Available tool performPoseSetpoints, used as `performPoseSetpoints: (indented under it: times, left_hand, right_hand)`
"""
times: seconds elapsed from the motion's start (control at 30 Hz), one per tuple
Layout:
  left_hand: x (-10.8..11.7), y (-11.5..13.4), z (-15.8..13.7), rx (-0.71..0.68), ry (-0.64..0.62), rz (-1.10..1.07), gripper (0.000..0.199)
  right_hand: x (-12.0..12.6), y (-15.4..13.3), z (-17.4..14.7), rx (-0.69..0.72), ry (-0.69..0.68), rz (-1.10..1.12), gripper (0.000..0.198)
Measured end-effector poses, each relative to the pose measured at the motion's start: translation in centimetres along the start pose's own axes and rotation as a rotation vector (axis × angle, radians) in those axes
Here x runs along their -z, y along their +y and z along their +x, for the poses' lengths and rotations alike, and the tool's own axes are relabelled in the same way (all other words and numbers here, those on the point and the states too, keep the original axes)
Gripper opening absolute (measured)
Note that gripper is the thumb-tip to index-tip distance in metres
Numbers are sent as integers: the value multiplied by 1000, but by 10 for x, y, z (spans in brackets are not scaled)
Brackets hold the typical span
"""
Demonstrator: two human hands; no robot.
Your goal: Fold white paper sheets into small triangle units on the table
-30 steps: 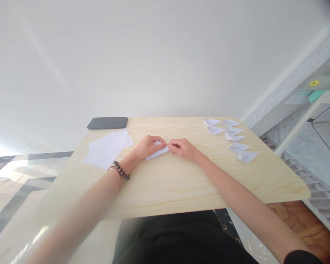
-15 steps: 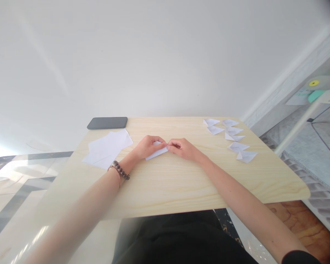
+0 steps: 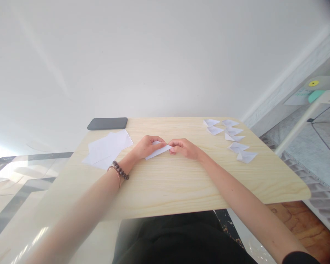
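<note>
A small piece of folded white paper point(image 3: 157, 151) lies between my hands at the middle of the table. My left hand point(image 3: 147, 147) grips its left part, thumb on top and fingers along the far edge. At the paper's pointed right end, my right hand point(image 3: 183, 149) pinches the tip between thumb and fingers. The fingertips partly cover the paper's far edge. A dark bead bracelet point(image 3: 120, 171) circles my left wrist.
Loose white sheets point(image 3: 106, 148) overlap on the table's left side, with a dark phone point(image 3: 107, 123) behind them. Several folded paper pieces point(image 3: 238, 147) sit at the right. A wall point(image 3: 165, 66) rises behind the wooden table point(image 3: 176, 190).
My right thumb and fingertips have shifted slightly right along the paper's tip, leaving more of its pointed end showing. The left hand stays nearly in place.
</note>
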State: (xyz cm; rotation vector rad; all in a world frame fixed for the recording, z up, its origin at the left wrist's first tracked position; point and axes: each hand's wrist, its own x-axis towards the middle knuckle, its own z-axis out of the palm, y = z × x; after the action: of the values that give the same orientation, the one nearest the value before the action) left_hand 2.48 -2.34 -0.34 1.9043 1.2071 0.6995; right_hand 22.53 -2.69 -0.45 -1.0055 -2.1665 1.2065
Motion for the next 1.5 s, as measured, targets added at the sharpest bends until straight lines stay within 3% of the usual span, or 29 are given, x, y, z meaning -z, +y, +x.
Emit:
performPoseSetpoints:
  times: [0.13,0.53,0.7,0.9,1.17,1.5]
  left_hand:
    - [-1,2,-1,-15,-1,31,37]
    - [-2,5,-3,-6,43,10,36]
    - [-2,6,-2,-39,42,21,32]
    - [0,6,-2,-65,39,46,30]
    - [1,4,-1,-98,0,43,31]
    - [2,4,0,-68,-4,51,32]
  right_hand:
    - [-5,-4,-1,-4,92,-86,24]
    - [-7,6,3,35,243,-104,22]
    - [-9,1,1,55,179,-158,24]
    - [1,-3,-3,-15,22,-156,28]
    - [-4,-3,-1,-22,90,-151,32]
    - [7,-2,-2,-18,-33,-110,25]
